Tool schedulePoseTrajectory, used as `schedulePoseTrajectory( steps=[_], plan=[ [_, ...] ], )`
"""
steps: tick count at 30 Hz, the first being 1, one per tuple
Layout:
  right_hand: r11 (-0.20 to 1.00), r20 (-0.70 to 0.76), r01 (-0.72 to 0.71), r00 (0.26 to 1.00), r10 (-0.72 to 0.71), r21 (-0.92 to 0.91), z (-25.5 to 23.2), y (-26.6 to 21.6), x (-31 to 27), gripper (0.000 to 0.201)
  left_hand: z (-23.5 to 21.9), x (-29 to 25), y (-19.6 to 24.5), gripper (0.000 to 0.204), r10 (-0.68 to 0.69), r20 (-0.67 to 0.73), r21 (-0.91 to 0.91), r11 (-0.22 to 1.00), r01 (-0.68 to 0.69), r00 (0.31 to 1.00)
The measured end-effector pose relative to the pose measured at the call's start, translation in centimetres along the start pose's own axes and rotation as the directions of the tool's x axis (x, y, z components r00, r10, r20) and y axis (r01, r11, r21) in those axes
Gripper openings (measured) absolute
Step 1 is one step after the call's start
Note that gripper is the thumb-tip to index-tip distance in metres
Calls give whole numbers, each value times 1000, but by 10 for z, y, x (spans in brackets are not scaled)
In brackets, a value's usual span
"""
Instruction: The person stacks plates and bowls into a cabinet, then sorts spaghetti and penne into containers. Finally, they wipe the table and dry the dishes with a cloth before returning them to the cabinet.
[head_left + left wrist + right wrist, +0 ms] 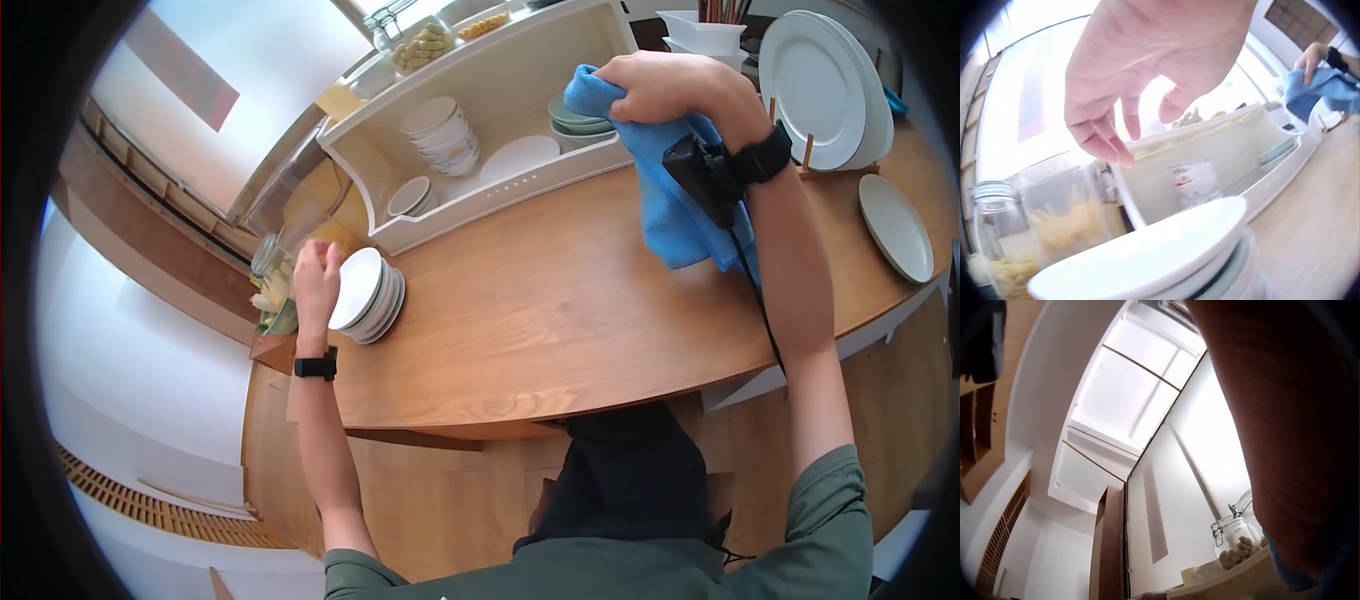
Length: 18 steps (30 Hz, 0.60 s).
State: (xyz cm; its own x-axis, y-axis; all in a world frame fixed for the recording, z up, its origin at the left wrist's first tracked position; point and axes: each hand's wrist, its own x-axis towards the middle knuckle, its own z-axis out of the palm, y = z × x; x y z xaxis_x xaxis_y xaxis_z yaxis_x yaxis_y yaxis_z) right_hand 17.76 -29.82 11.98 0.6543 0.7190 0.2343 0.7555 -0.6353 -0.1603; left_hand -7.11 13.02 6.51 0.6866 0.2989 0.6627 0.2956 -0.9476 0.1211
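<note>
My right hand grips a blue cloth that hangs over the right end of the white shelf and the wooden table. My left hand is beside a stack of small white plates at the table's left end. In the left wrist view that hand hovers above the top plate, fingers loosely bent with nothing between them. The right wrist view shows the forearm and, at its lower edge, a bit of the cloth; the fingers are hidden there.
The white shelf holds bowls and green dishes. Large white plates stand in a rack at the right, with an oval plate lying near it. Jars stand at the far left. The table's front edge curves before me.
</note>
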Motion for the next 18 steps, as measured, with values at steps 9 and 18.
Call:
schedulePoseTrajectory(
  steps=[9,18],
  plan=[
    [997,43,63,997,-65,42,-3,-7,-1,38,122,63,99,34,104,359,-371,928,40,927],
    [991,140,80,986,-94,104,4,-11,4,32,210,110,133,58,-30,594,-122,984,127,804]
  ],
)
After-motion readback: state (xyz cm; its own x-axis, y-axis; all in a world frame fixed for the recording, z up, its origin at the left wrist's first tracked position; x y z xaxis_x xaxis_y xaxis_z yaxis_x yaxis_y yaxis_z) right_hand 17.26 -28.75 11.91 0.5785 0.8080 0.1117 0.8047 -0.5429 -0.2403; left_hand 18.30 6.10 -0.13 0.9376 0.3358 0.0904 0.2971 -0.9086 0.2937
